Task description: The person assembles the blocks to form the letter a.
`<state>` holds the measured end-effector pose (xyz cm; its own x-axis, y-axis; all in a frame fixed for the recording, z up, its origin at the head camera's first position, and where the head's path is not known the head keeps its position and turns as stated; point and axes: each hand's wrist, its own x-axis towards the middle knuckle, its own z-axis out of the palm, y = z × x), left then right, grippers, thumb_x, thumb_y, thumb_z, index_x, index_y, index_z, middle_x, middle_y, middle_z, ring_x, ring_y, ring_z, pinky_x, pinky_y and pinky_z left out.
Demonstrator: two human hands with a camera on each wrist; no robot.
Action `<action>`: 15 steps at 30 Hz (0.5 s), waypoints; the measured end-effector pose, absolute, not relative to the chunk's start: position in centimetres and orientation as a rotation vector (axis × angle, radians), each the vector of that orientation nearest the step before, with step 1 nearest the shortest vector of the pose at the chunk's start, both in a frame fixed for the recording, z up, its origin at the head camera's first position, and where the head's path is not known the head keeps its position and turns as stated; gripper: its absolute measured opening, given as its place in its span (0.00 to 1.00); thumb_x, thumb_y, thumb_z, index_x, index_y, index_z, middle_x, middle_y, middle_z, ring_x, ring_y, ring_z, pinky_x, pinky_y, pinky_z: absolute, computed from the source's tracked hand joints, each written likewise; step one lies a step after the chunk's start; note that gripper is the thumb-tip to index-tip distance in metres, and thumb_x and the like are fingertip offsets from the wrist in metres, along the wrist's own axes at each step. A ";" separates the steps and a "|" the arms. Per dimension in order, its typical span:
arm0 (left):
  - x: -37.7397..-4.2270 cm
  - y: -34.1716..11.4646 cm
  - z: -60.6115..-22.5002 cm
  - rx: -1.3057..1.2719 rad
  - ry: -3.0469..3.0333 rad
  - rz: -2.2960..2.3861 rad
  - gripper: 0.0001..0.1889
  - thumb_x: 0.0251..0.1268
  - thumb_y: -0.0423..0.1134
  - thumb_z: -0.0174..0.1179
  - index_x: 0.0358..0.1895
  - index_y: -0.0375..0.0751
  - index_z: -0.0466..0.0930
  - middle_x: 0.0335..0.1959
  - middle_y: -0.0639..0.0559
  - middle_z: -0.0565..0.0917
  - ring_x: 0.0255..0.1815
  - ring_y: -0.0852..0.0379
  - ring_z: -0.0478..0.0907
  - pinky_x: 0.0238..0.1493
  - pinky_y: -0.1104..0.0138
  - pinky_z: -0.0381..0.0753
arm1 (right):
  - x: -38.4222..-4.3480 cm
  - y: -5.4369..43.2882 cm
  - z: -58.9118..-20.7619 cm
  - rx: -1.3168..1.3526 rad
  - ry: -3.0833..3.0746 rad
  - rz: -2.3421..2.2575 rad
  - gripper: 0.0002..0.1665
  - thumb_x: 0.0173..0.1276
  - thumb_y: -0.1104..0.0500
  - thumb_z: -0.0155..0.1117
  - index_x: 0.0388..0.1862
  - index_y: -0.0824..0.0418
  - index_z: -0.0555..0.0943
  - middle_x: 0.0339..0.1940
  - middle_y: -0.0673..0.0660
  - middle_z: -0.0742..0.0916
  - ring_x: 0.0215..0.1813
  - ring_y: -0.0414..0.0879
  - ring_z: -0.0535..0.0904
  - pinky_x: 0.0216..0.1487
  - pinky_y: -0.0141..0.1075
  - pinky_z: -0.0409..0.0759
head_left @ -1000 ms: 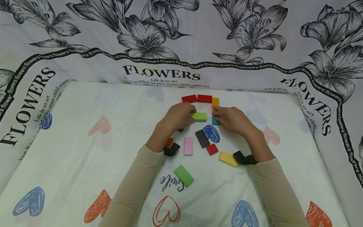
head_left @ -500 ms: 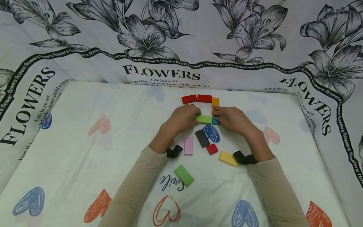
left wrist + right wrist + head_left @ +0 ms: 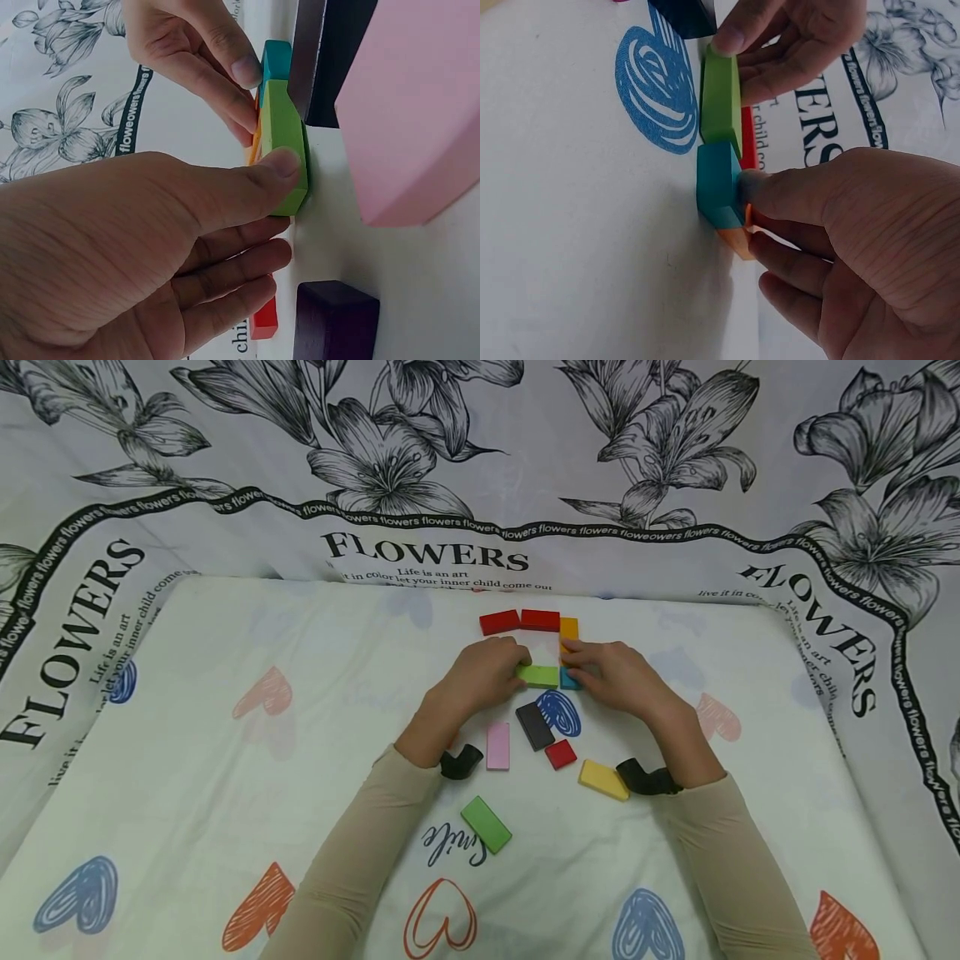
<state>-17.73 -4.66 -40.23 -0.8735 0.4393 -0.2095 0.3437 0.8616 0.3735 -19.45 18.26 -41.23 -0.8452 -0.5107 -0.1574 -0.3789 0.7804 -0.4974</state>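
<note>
The lime block [image 3: 539,677] lies on the white surface [image 3: 187,777], the left hand [image 3: 483,670] pinching its left end between thumb and fingers. At its right end is the teal block [image 3: 570,680], almost or quite touching it. The right hand [image 3: 618,675] has its thumb against the teal block and its fingers at the orange block [image 3: 570,628], which stretches away on the lime block's far right; whether that hand pinches or merely steadies, I cannot tell. Beyond the lime block sit two red blocks [image 3: 540,621], end to end. On its near side are the dark block [image 3: 535,727] and pink block [image 3: 498,746]; the purple block [image 3: 334,319] is near its left end. The green block [image 3: 487,824] lies well apart, toward the person.
</note>
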 end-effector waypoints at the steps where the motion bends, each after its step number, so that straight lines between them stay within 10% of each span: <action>1: -17.7 -4.7 -40.2 0.592 2.747 0.473 0.21 0.72 0.42 0.69 0.64 0.42 0.85 0.56 0.47 0.88 0.55 0.51 0.82 0.64 0.60 0.83 | -19.4 18.3 -41.2 -0.686 2.689 -0.663 0.24 0.78 0.59 0.64 0.71 0.60 0.80 0.79 0.56 0.78 0.81 0.63 0.71 0.79 0.61 0.71; 15: -17.4 -4.4 -39.9 0.569 2.719 0.461 0.19 0.71 0.43 0.68 0.61 0.42 0.87 0.52 0.48 0.89 0.49 0.52 0.81 0.57 0.60 0.84 | -19.4 18.4 -41.2 -0.682 2.679 -0.655 0.24 0.79 0.59 0.64 0.72 0.59 0.79 0.79 0.55 0.77 0.81 0.62 0.71 0.79 0.59 0.72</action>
<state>-17.44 -4.41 -39.86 -0.8681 0.4321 -0.2444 0.3274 0.8683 0.3726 -19.45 18.40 -41.16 -0.8425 -0.5109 -0.1707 -0.3745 0.7834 -0.4960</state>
